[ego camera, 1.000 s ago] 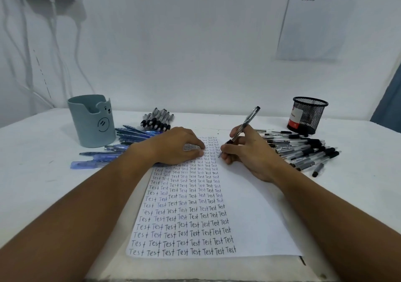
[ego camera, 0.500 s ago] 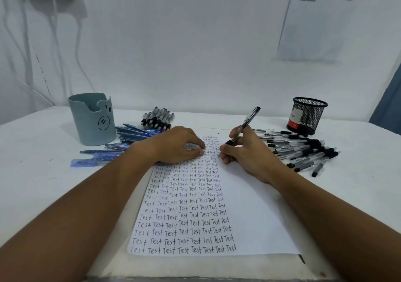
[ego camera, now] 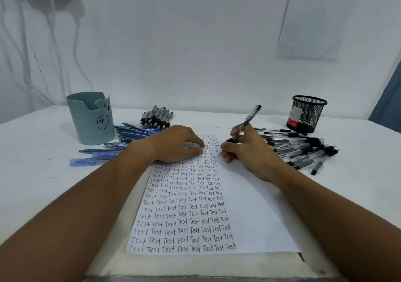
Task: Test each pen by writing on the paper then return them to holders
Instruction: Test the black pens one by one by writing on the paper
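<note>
White, matte and slightly scuffed, the table (ego camera: 32, 173) carries every item in the head view, the only view given. A flat rectangular sheet of paper (ego camera: 256, 212) lies between the two forearms; its left part is filled with tight rows of the handwritten word "Test", while its right part is bare.

The left hand (ego camera: 175, 144) rests palm down on the upper written rows, fingers relaxed and gently bent, pressing the sheet and gripping nothing. The right hand (ego camera: 247, 149) pinches a slim pen (ego camera: 245, 123) with a clear barrel and dark cap end; its tip touches the paper just right of the written columns, and the barrel slants up and away from the hand.

Beyond the left hand lie glossy blue pens (ego camera: 132, 131) in a loose fan, and behind them a neat bundle of black-and-clear pens (ego camera: 157, 118). Further left stands a smooth grey-blue cylindrical holder (ego camera: 92, 119) with a notched rim and a drawn bear face.

Just right of the right hand sprawls a heap of clear pens with black caps (ego camera: 303, 149). Behind that heap stands a round black wire-mesh holder (ego camera: 308, 113) bearing a red and white label.
</note>
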